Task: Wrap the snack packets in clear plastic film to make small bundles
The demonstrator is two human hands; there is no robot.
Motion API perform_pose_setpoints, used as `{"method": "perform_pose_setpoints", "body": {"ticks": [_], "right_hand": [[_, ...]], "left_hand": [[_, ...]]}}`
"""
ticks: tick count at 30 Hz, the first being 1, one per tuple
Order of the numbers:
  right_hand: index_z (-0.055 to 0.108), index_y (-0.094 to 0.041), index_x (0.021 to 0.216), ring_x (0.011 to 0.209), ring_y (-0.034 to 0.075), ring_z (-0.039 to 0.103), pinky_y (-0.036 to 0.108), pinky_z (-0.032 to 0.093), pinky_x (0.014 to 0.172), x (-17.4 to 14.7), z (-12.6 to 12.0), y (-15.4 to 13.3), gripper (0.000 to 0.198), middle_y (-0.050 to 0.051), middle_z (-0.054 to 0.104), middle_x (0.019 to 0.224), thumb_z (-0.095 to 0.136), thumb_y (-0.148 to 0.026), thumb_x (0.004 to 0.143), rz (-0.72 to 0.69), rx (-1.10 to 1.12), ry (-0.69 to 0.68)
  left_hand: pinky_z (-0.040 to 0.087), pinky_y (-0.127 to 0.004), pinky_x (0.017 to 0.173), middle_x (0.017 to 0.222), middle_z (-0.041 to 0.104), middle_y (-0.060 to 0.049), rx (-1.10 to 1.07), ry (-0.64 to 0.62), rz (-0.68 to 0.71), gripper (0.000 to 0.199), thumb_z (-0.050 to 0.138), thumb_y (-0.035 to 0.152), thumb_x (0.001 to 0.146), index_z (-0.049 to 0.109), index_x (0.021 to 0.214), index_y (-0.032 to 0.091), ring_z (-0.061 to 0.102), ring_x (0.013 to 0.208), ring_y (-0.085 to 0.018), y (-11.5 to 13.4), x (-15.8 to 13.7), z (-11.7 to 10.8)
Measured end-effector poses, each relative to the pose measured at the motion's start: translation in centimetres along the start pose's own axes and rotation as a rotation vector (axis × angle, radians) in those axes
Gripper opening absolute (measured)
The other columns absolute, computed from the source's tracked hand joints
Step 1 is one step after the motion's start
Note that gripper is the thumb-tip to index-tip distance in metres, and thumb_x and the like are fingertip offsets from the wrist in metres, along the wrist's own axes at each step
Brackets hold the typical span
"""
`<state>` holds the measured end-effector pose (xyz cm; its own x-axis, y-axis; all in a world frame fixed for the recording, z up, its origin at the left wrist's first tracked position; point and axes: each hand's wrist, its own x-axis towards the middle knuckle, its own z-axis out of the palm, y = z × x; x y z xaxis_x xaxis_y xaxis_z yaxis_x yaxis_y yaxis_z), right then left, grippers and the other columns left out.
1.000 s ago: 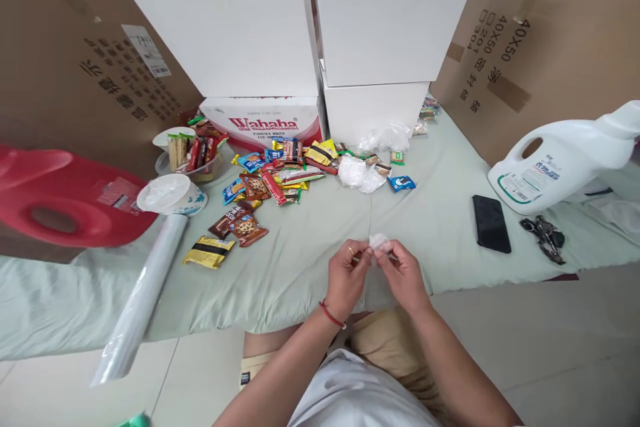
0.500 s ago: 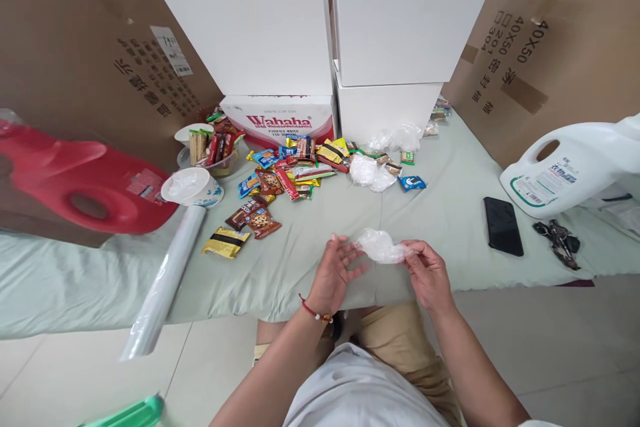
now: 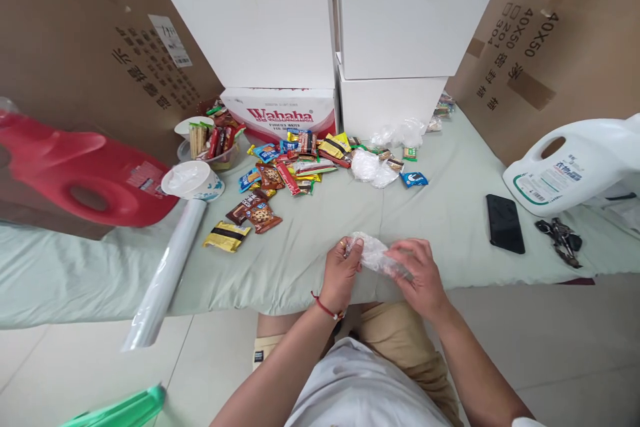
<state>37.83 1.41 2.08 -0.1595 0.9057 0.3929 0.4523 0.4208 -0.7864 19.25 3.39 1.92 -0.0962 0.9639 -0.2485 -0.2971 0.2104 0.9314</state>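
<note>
Above the table's front edge, my left hand [image 3: 343,267] grips one end of a crumpled clear plastic bag [image 3: 374,255] between thumb and fingers. My right hand [image 3: 419,275] is at the bag's other end, fingers apart and touching the thin film. Whether anything is inside the bag cannot be made out. Beyond my hands lie white crumpled plastic bundles [image 3: 367,165] and a blue wrapped snack [image 3: 414,179]. A heap of wrapped snacks [image 3: 287,167] spreads to the left, with a yellow packet [image 3: 227,236] nearest me.
White boxes [image 3: 395,103] and a Wahaha carton [image 3: 280,113] stand at the back. On the left are a red jug [image 3: 100,180], a paper tub [image 3: 193,180] and a plastic roll [image 3: 167,273]. A phone [image 3: 505,223], keys [image 3: 560,240] and a white detergent jug [image 3: 570,160] are on the right.
My left hand has closed on the bag's left end. My right hand has loosened its pinch, and its fingers now spread against the bag.
</note>
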Motion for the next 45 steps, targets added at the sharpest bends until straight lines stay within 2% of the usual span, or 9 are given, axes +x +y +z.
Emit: {"method": "perform_pose_setpoints", "body": {"ticks": [4, 8, 13, 18, 25, 32, 35, 38, 45], "right_hand": [[0.074, -0.026, 0.092, 0.076, 0.018, 0.058, 0.031, 0.046, 0.069, 0.5, 0.4, -0.3, 0.018, 0.002, 0.067, 0.083, 0.063, -0.039, 0.097, 0.236, 0.245, 0.038], [0.069, -0.022, 0.087, 0.067, 0.013, 0.051, 0.025, 0.041, 0.061, 0.5, 1.2, 0.6, 0.029, -0.001, 0.060, 0.077, 0.075, -0.051, 0.086, 0.560, 0.608, 0.317], [0.063, -0.021, 0.085, 0.070, 0.012, 0.050, 0.022, 0.042, 0.064, 0.1, 1.1, 1.2, 0.037, -0.003, 0.057, 0.078, 0.079, -0.054, 0.080, 0.590, 0.712, 0.573], [0.066, -0.020, 0.093, 0.067, 0.013, 0.049, 0.024, 0.041, 0.062, -0.7, 1.8, -0.3, 0.036, -0.001, 0.058, 0.075, 0.067, -0.056, 0.091, 0.505, 0.367, 0.436], [0.058, -0.022, 0.083, 0.056, 0.010, 0.044, 0.022, 0.036, 0.049, -0.4, 2.4, 0.3, 0.041, -0.004, 0.052, 0.066, 0.082, -0.054, 0.073, 0.715, 0.778, 0.458], [0.061, -0.028, 0.129, 0.120, 0.022, 0.059, 0.031, 0.053, 0.093, -0.3, 0.8, 0.6, 0.061, 0.007, 0.063, 0.132, 0.072, -0.065, 0.082, 0.570, 0.657, 0.184], [0.067, -0.022, 0.106, 0.084, 0.017, 0.063, 0.025, 0.052, 0.069, 1.0, 0.8, 0.3, 0.052, 0.003, 0.068, 0.094, 0.081, -0.061, 0.075, 0.634, 0.589, 0.122], [0.060, -0.021, 0.079, 0.050, 0.008, 0.039, 0.021, 0.032, 0.043, 2.0, 0.9, 0.2, 0.048, -0.007, 0.046, 0.059, 0.082, -0.062, 0.072, 0.726, 0.645, 0.161], [0.053, -0.022, 0.076, 0.046, 0.006, 0.034, 0.021, 0.026, 0.038, 2.2, 1.3, 0.0, 0.054, -0.009, 0.047, 0.061, 0.091, -0.056, 0.061, 0.851, 0.835, 0.331]], "left_hand": [[0.026, -0.023, 0.049, 0.057, 0.039, 0.008, -0.101, -0.057, -0.071, 0.057, 0.080, 0.067, 0.071, 0.048, 0.066, 0.020, 0.032, 0.051, -0.007, 0.0, -0.5, 0.0], [0.022, -0.021, 0.045, 0.054, 0.036, 0.009, -0.113, -0.018, -0.102, 0.062, 0.082, 0.069, 0.067, 0.043, 0.063, 0.020, 0.027, 0.049, -0.006, -0.1, -0.3, -1.3], [0.026, -0.019, 0.045, 0.055, 0.040, 0.007, -0.016, 0.056, -0.093, 0.063, 0.073, 0.075, 0.072, 0.044, 0.064, 0.020, 0.031, 0.048, -0.005, 0.3, -1.0, -2.4], [0.048, -0.023, 0.058, 0.089, 0.065, -0.004, 0.038, -0.213, -0.156, 0.055, 0.084, 0.065, 0.066, 0.062, 0.087, 0.018, 0.060, 0.079, -0.016, 0.9, -2.8, 0.5], [0.046, -0.021, 0.061, 0.072, 0.056, 0.004, -0.185, -0.065, -0.166, 0.046, 0.090, 0.044, 0.063, 0.053, 0.074, 0.019, 0.052, 0.067, -0.009, 0.5, -1.4, 0.1], [0.051, -0.024, 0.073, 0.090, 0.066, -0.001, -0.347, -0.125, -0.157, 0.038, 0.090, 0.029, 0.065, 0.054, 0.070, 0.018, 0.062, 0.084, -0.013, 0.9, -1.8, -0.8], [0.051, -0.024, 0.071, 0.084, 0.066, 0.000, -0.388, -0.154, -0.200, 0.038, 0.091, 0.028, 0.063, 0.055, 0.072, 0.018, 0.064, 0.079, -0.013, 1.1, -1.9, -0.9], [0.051, -0.023, 0.068, 0.077, 0.063, 0.003, -0.384, -0.117, -0.225, 0.040, 0.092, 0.029, 0.062, 0.055, 0.073, 0.018, 0.061, 0.071, -0.011, 1.2, -1.6, -1.9], [0.048, -0.021, 0.065, 0.095, 0.065, -0.002, -0.079, 0.039, -0.094, 0.038, 0.085, 0.045, 0.072, 0.060, 0.085, 0.019, 0.061, 0.084, -0.013, 0.9, -1.4, -3.7]]}}
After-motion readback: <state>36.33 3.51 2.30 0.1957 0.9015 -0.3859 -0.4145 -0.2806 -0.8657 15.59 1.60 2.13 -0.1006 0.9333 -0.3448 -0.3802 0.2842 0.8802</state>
